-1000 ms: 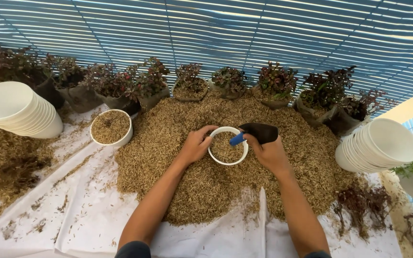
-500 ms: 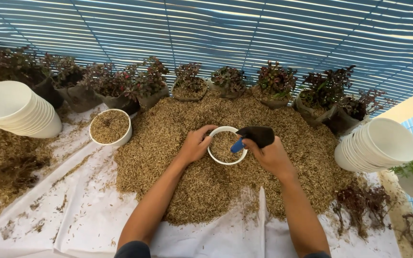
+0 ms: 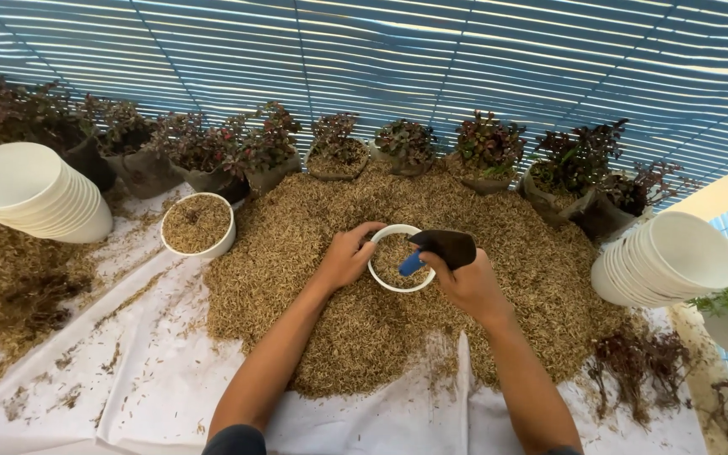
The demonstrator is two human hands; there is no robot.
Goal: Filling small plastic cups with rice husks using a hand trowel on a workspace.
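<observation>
A white pot (image 3: 391, 232) partly filled with brown husk sits on a big heap of husk (image 3: 364, 303). My left hand (image 3: 347, 257) grips the pot's left rim. My right hand (image 3: 468, 282) holds a small scoop (image 3: 441, 248) with a dark bowl and a blue handle, tilted over the pot's right edge. Both arms reach forward from the bottom of the view.
A filled white pot (image 3: 198, 224) stands to the left of the heap. Stacks of empty white pots lie at the far left (image 3: 31, 194) and at the right (image 3: 663, 257). A row of dark-leaved potted plants (image 3: 486, 152) lines the back. White sheeting (image 3: 128, 388) covers the ground.
My right hand has tipped the scoop slightly further over the pot. The left hand stays on the rim.
</observation>
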